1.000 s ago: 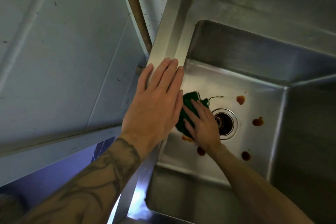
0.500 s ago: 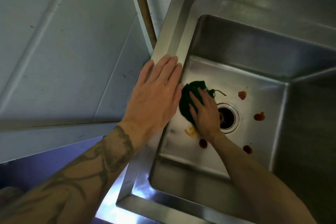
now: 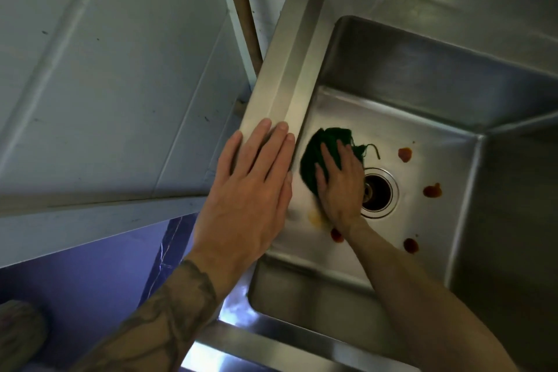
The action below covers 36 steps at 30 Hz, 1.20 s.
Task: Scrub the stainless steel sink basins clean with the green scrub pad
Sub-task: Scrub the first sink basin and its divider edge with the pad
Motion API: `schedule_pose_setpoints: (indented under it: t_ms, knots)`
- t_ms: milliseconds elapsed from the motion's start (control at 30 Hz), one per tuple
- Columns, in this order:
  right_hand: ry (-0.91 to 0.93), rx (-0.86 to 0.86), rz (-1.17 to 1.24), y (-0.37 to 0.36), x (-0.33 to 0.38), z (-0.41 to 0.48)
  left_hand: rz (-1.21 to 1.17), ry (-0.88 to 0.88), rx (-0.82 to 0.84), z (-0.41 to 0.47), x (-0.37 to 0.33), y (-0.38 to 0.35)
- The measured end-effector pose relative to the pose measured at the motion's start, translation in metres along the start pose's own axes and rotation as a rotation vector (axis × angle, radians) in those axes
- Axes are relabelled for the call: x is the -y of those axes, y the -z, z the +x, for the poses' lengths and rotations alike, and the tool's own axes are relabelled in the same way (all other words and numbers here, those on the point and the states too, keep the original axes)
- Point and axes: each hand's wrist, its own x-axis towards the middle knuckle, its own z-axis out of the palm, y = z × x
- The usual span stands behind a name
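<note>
Where the green scrub pad (image 3: 314, 160) lies on the basin floor (image 3: 422, 136), between left wall and drain (image 3: 379, 192), the right hand (image 3: 341, 187) presses it with flat fingers; red spots (image 3: 404, 154) lie beyond the drain. Left hand (image 3: 253, 190), fingers straight, rests on the rim (image 3: 280, 84).
</note>
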Motion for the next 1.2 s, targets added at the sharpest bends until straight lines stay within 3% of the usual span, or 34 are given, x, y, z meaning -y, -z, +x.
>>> schedule_pose_setpoints:
  t_ms: [167,233,333,400,467,567,600,633,800,867,967,1033,1100,1200]
  knots:
    - [0.485,0.218,-0.048,0.008,-0.029,-0.05,-0.005,-0.005,0.025,0.0,0.0,0.002]
    - [0.408,0.19,-0.032,0.012,-0.036,-0.034,0.0,-0.002,0.026,-0.001,0.0,0.002]
    - [0.079,0.055,-0.01,0.01,-0.017,0.006,-0.002,-0.013,0.019,0.0,0.0,0.0]
    - [-0.02,0.011,-0.016,0.003,0.003,0.01,-0.01,-0.009,0.019,-0.001,0.0,0.0]
    - [0.068,0.051,0.002,-0.004,0.006,-0.014,-0.013,-0.009,0.024,-0.001,-0.001,0.0]
    - [0.443,0.189,-0.034,-0.001,-0.019,-0.053,-0.007,-0.011,0.028,0.0,-0.001,0.002]
    - [0.493,0.21,-0.05,0.002,-0.031,-0.052,-0.009,-0.011,0.028,0.0,0.0,0.002]
    - [0.467,0.197,-0.048,0.004,-0.039,-0.046,-0.009,-0.01,0.023,0.0,-0.001,0.001]
    - [-0.044,0.004,-0.008,-0.001,-0.009,-0.002,-0.012,-0.012,0.012,0.001,-0.001,0.0]
    - [0.021,0.013,0.007,-0.009,0.003,-0.016,-0.017,-0.011,0.006,0.0,-0.002,0.0]
    - [0.409,0.163,-0.009,-0.009,-0.016,-0.063,-0.013,-0.004,0.009,0.001,-0.001,0.001]
    - [0.538,0.233,-0.058,-0.001,-0.04,-0.076,-0.015,-0.004,0.008,0.001,-0.001,0.0]
    - [0.461,0.196,-0.027,0.003,-0.048,-0.067,-0.003,-0.007,0.001,0.0,-0.001,-0.001]
    - [0.132,0.071,0.004,-0.003,-0.022,-0.037,0.008,-0.013,0.001,0.001,-0.001,-0.001]
